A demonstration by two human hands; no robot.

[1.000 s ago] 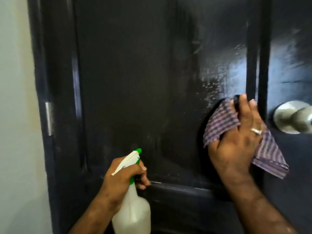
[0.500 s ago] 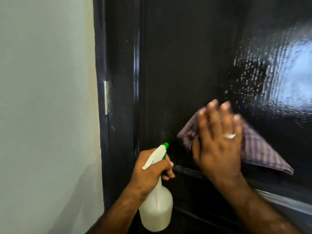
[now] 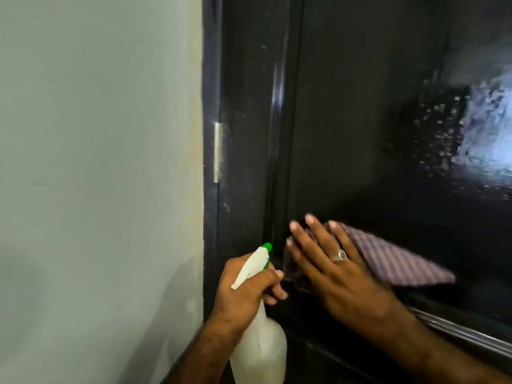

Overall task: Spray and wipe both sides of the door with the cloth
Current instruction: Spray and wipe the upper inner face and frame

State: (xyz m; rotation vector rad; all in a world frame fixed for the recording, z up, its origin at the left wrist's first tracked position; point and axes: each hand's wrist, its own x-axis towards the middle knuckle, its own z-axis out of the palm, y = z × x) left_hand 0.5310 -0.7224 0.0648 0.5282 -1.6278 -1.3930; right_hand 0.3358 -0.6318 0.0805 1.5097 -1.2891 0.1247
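A glossy black door (image 3: 360,120) fills the right of the view, with spray droplets shining at its upper right. My right hand (image 3: 329,270) lies flat with straight fingers and presses a purple checked cloth (image 3: 393,261) against the door panel near its left moulding. Most of the cloth trails to the right of the hand. My left hand (image 3: 246,289) grips the neck of a white spray bottle (image 3: 260,347) with a green nozzle, held low beside the door, just left of the right hand.
A pale grey wall (image 3: 97,162) takes up the left half. The dark door frame (image 3: 210,79) carries a silver hinge (image 3: 217,152). A raised horizontal rail (image 3: 457,332) crosses the door at the lower right.
My right hand has swept the cloth leftward across the panel, from near the knob side to the hinge side. The view has followed to the left. The left hand keeps holding the bottle.
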